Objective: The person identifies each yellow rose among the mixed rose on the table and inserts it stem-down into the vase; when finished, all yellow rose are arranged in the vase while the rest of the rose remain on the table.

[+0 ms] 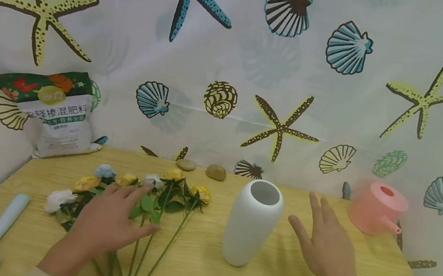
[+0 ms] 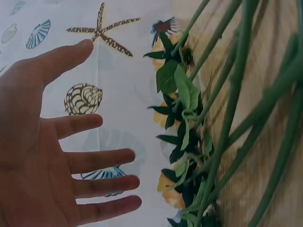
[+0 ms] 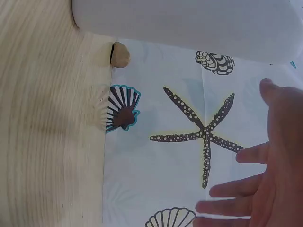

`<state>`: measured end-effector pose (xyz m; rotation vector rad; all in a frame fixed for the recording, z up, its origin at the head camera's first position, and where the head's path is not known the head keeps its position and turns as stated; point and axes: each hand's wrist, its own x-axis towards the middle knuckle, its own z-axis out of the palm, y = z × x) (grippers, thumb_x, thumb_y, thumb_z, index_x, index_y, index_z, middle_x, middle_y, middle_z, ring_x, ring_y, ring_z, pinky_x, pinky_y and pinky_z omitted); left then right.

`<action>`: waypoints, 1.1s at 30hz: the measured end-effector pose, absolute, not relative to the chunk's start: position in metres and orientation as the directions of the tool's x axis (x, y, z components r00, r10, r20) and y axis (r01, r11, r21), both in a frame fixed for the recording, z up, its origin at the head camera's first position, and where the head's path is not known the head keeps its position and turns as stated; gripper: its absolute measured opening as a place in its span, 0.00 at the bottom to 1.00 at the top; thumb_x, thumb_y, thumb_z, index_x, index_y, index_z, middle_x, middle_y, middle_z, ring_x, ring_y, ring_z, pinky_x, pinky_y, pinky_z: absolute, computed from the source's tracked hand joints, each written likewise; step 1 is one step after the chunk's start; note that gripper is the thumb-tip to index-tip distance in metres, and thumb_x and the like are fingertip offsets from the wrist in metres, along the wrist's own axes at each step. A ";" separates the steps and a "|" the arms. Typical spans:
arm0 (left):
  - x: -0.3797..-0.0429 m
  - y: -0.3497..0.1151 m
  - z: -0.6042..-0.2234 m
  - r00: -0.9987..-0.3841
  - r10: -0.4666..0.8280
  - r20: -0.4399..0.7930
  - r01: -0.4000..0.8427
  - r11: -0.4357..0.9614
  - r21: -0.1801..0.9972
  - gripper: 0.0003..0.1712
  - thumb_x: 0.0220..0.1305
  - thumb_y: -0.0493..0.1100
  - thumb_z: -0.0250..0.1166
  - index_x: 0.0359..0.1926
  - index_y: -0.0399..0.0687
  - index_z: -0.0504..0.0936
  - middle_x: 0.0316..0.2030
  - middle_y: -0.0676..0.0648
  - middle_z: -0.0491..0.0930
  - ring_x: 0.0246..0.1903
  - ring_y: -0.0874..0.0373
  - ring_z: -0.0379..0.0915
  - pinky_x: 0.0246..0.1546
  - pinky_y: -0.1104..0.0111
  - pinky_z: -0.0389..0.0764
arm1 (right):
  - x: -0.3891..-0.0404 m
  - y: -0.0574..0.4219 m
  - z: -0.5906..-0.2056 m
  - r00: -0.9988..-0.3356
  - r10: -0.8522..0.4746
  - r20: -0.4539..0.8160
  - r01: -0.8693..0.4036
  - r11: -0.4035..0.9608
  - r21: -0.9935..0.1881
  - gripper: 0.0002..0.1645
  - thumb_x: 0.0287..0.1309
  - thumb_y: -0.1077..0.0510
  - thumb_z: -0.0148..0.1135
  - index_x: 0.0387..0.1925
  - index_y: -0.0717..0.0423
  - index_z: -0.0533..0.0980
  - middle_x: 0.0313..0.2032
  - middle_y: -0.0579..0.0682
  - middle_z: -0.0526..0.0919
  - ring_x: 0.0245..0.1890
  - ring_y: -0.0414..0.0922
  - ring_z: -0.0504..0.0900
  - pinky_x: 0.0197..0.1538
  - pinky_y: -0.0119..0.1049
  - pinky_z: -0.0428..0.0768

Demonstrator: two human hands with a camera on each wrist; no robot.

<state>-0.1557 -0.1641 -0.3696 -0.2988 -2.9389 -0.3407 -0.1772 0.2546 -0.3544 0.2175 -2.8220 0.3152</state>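
Apparently nothing is gripped yet: the left hand (image 1: 108,219), fingers (image 2: 106,185) spread, hovers over flowers (image 1: 175,206) lying on the bench (image 1: 192,260), the right hand (image 1: 328,246), likewise empty, beside the standing vase (image 1: 250,226), so any grasp would call for closing in.

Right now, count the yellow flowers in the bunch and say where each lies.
4 in the head view: one yellow flower below-left of the blue flower, another right of it, a third farthest back, a fourth farthest right. The left hand may hide others.
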 end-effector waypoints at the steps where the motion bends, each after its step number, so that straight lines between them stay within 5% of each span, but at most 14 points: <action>1: -0.155 -0.160 -0.370 -0.970 0.183 0.160 0.218 0.946 0.239 0.53 0.55 0.79 0.63 0.73 0.56 0.68 0.63 0.38 0.76 0.60 0.31 0.72 0.49 0.37 0.78 | -0.177 0.253 -0.354 -0.939 -0.121 0.321 -0.198 0.956 -0.218 0.44 0.75 0.33 0.42 0.78 0.56 0.52 0.73 0.69 0.61 0.68 0.71 0.66 0.61 0.70 0.70; 6: -0.155 -0.142 -0.376 -0.978 0.191 0.081 0.207 0.873 0.441 0.41 0.56 0.65 0.73 0.66 0.53 0.76 0.50 0.44 0.84 0.45 0.46 0.82 0.37 0.51 0.83 | -0.175 0.244 -0.361 -0.896 -0.167 0.411 -0.329 0.873 -0.361 0.36 0.77 0.44 0.48 0.77 0.56 0.56 0.66 0.64 0.74 0.54 0.62 0.83 0.48 0.62 0.82; 11: -0.156 -0.127 -0.387 -0.983 0.183 -0.003 0.149 0.810 0.568 0.37 0.53 0.55 0.78 0.63 0.53 0.78 0.40 0.50 0.85 0.23 0.63 0.74 0.23 0.65 0.74 | -0.176 0.234 -0.371 -0.855 -0.202 0.478 -0.442 0.768 -0.465 0.33 0.77 0.51 0.50 0.77 0.53 0.57 0.62 0.60 0.78 0.50 0.57 0.86 0.46 0.53 0.86; 19: -0.155 -0.118 -0.399 -0.973 0.227 -0.043 0.160 0.796 0.583 0.32 0.52 0.50 0.79 0.58 0.53 0.80 0.36 0.53 0.86 0.34 0.56 0.82 0.35 0.57 0.83 | -0.172 0.217 -0.378 -0.794 -0.282 0.539 -0.590 0.570 -0.571 0.33 0.75 0.56 0.54 0.76 0.48 0.59 0.59 0.55 0.81 0.50 0.51 0.85 0.42 0.36 0.86; 33: -0.149 -0.109 -0.406 -0.955 0.293 -0.045 0.219 0.801 0.557 0.25 0.53 0.37 0.77 0.54 0.43 0.82 0.22 0.56 0.79 0.21 0.63 0.73 0.25 0.65 0.77 | -0.167 0.210 -0.376 -0.792 -0.259 0.553 -0.590 0.555 -0.586 0.39 0.68 0.61 0.62 0.76 0.52 0.59 0.56 0.55 0.83 0.48 0.41 0.83 0.41 0.36 0.87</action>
